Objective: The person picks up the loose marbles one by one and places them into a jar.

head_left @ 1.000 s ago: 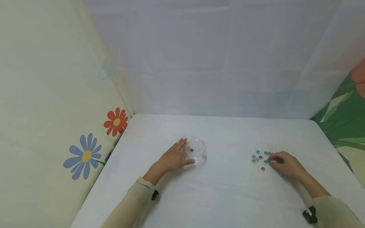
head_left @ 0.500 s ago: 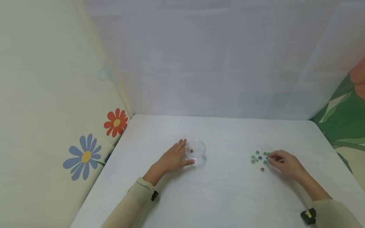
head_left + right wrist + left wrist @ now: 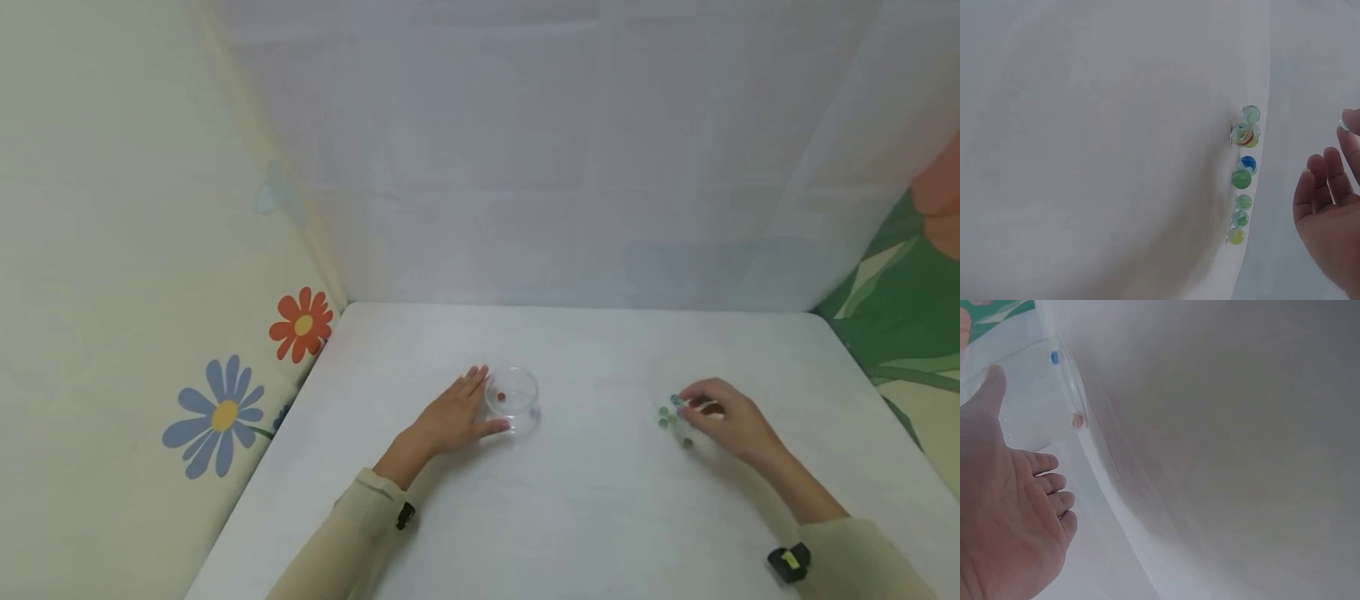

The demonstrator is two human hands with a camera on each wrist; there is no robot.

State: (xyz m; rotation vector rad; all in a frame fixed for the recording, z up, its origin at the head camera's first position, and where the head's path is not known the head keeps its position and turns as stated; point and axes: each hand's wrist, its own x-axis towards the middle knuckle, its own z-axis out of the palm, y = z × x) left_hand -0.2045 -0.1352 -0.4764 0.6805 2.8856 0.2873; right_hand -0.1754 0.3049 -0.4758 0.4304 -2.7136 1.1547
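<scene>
A clear round container [image 3: 513, 407] stands on the white table, with a reddish marble [image 3: 1077, 420] and a blue marble [image 3: 1055, 357] inside. My left hand [image 3: 448, 418] rests at its left side, fingers straight and thumb along the near side; in the left wrist view the palm faces the container. On the right, my right hand [image 3: 731, 417] pinches a glass marble [image 3: 677, 401] between thumb and forefinger, above the table. Several glass marbles [image 3: 1242, 179], green, blue, yellowish and one with a red-brown swirl, lie loosely grouped below it. In the head view the hand hides some of them.
The white-covered table [image 3: 585, 500] runs back to a white cloth wall [image 3: 562, 167]. Flower-patterned cloth [image 3: 225, 412] hangs on the left, and green leaf-patterned cloth [image 3: 900, 308] on the right. Between container and marble group lies bare tabletop.
My right hand has lifted a marble off the table and moved it slightly left and up, over the marble group. My left hand and the container stay in place.
</scene>
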